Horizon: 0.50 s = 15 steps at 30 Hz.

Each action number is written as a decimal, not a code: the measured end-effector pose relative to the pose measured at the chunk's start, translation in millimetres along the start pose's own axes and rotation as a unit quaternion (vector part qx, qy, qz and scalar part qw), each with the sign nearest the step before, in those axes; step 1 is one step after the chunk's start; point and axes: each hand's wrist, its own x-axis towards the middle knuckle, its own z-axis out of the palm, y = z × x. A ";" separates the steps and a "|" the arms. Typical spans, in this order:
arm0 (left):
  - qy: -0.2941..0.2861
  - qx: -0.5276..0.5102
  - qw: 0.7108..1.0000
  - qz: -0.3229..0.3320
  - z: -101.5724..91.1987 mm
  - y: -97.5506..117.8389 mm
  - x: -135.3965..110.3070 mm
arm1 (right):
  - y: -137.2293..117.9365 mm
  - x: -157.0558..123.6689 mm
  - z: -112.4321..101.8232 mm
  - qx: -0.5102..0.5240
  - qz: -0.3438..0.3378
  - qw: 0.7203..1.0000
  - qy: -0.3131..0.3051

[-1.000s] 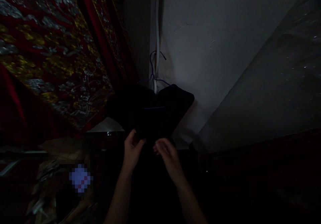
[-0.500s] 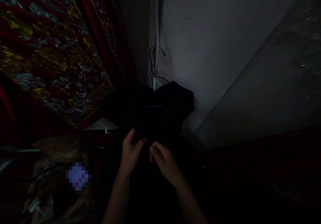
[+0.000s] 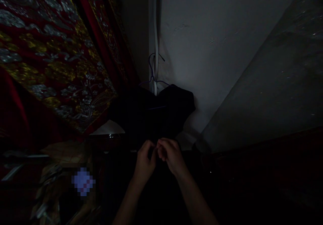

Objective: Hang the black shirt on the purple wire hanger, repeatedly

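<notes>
- Garment: a black cloth garment with short, sloping shoulders [image 3: 176,105] hangs at the centre of the view; its lower part merges with darkness towards 6 o'clock.
- Support: a thin, dark purple wire hanger [image 3: 152,78] stands at the garment's 12 o'clock, its hook beside a pale, narrow vertical cable [image 3: 155,26].
- Left hand [image 3: 145,161]: positioned at 6 o'clock in front of the garment, thumb and fingers curved towards each other.
- Right hand [image 3: 171,155]: positioned just beside the left hand at its 3 o'clock, fingers curled inward.
- Hand state: the fingertips of both hands are close together; whether either grips the cloth cannot be determined in the low light.
- Surroundings: red fabric with gold and silver decoration [image 3: 60,70] occupies 10 o'clock; a plain grey wall [image 3: 214,60] occupies 1 o'clock; a pixelated bluish patch [image 3: 82,181] lies at 8 o'clock.
</notes>
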 end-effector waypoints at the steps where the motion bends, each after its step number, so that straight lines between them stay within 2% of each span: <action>1: -0.012 0.009 1.000 0.002 1.3 -2.4 -0.7 | -13.7 8.4 1.8 0.012 -0.018 1.000 0.009; 6: -0.060 0.068 0.996 -0.002 8.3 -30.2 0.2 | -94.9 53.7 19.9 0.043 -0.121 0.992 0.011; 9: -0.104 0.115 0.988 -0.001 6.7 -37.6 17.1 | -117.9 64.9 32.7 0.023 -0.157 0.987 -0.011; 12: -0.132 0.125 0.983 0.029 -7.0 -17.7 48.0 | -115.1 61.2 37.0 -0.015 -0.177 0.984 -0.031; 13: -0.109 0.113 0.986 0.058 -14.2 -5.0 60.0 | -112.2 58.2 36.1 -0.033 -0.185 0.981 -0.040; 15: 0.008 0.079 0.987 0.136 -30.5 25.0 84.5 | -108.9 52.0 32.4 -0.075 -0.204 0.974 -0.057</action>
